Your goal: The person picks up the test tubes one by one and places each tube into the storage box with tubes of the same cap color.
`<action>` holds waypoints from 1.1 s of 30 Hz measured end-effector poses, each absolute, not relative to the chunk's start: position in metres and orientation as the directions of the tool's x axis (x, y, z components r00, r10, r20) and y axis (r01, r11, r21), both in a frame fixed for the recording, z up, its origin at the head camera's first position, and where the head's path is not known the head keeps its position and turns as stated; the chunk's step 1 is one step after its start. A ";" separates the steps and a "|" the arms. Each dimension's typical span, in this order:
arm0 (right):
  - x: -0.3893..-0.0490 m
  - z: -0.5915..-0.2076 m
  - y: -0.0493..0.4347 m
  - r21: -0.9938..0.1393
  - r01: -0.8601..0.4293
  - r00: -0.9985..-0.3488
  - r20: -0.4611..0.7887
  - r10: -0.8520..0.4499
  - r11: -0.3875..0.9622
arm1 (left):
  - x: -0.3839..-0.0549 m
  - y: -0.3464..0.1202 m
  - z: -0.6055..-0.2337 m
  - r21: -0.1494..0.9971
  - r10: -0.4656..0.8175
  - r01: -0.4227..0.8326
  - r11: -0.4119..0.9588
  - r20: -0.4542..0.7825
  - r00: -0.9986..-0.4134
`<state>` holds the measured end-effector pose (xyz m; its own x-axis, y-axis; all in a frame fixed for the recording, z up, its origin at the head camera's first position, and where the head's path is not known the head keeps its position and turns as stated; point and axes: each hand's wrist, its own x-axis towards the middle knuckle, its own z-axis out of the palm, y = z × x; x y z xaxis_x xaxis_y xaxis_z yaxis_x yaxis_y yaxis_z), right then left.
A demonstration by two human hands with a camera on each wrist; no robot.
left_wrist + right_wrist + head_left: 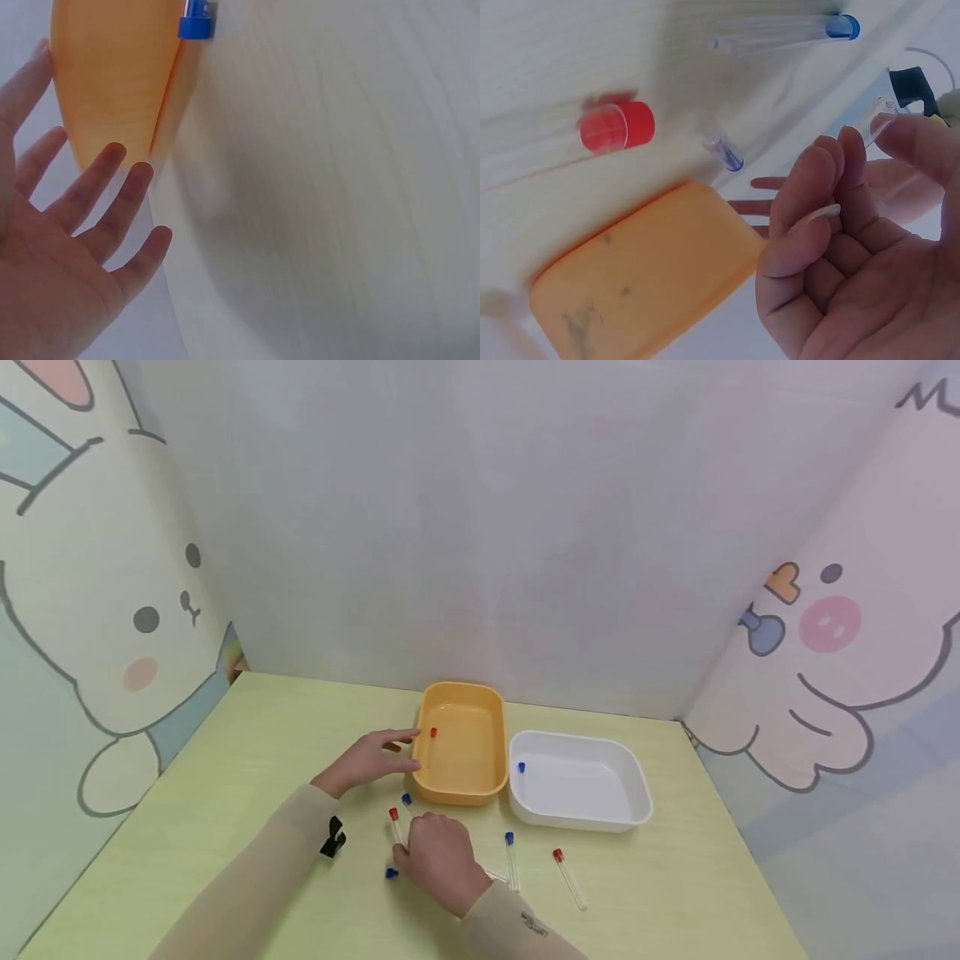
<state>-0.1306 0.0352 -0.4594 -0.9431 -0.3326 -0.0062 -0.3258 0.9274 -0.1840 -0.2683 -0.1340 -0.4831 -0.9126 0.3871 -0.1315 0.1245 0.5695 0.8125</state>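
My right hand (442,856) pinches a red-capped test tube (397,828) near its lower end, above the table. In the right wrist view, the clear end of this tube shows between thumb and fingertip. My left hand (369,758) is spread at the left rim of the orange basin (495,710), holding nothing; whether the fingers touch the rim I cannot tell. A red-capped tube (433,732) lies in that basin. Close to my right hand are two blue-capped tubes (780,36), (724,152), and another red cap (619,127) shows there.
To the right, a white basin (592,818) contains a blue-capped tube (522,767). In front of it lie a blue-capped tube (512,860) and a red-capped tube (572,881). A curtain wall (480,568) with cartoon animals rises behind the table.
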 end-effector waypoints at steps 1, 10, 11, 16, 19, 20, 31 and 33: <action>-0.130 -0.458 0.038 -0.185 -0.333 -0.941 0.012 -0.337 0.924 | -0.268 -0.134 -0.483 0.813 0.383 0.117 0.570 -0.137 -0.913; -0.128 -0.431 0.057 -0.210 -0.348 -0.937 0.076 -0.340 0.914 | -0.269 -0.136 -0.483 0.821 0.378 0.100 0.562 -0.147 -0.914; -0.129 -0.428 0.059 -0.229 -0.342 -0.940 0.071 -0.335 0.911 | -0.268 -0.136 -0.483 0.821 0.374 0.094 0.563 -0.151 -0.915; -0.137 -0.419 0.070 -0.286 -0.326 -0.945 0.074 -0.318 0.901 | -0.268 -0.136 -0.482 0.817 0.365 0.087 0.570 -0.157 -0.918; -0.143 -0.414 0.074 -0.289 -0.325 -0.946 0.092 -0.312 0.900 | -0.268 -0.135 -0.482 0.812 0.353 0.075 0.579 -0.167 -0.921; -0.144 -0.412 0.076 -0.287 -0.326 -0.945 0.102 -0.310 0.901 | -0.268 -0.134 -0.482 0.808 0.353 0.079 0.584 -0.166 -0.921; -0.169 -0.394 0.090 -0.330 -0.237 -0.971 0.067 -0.228 0.914 | -0.270 -0.133 -0.484 0.815 0.339 0.047 0.578 -0.187 -0.922; -0.176 -0.393 0.092 -0.340 -0.217 -0.976 0.063 -0.208 0.915 | -0.270 -0.133 -0.484 0.816 0.336 0.043 0.577 -0.189 -0.923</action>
<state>-0.1761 0.0922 -0.3928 -0.9760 -0.2084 0.0629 -0.2172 0.9151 -0.3397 -0.2701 -0.1328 -0.4841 -0.9228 0.3358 -0.1891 0.0427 0.5768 0.8157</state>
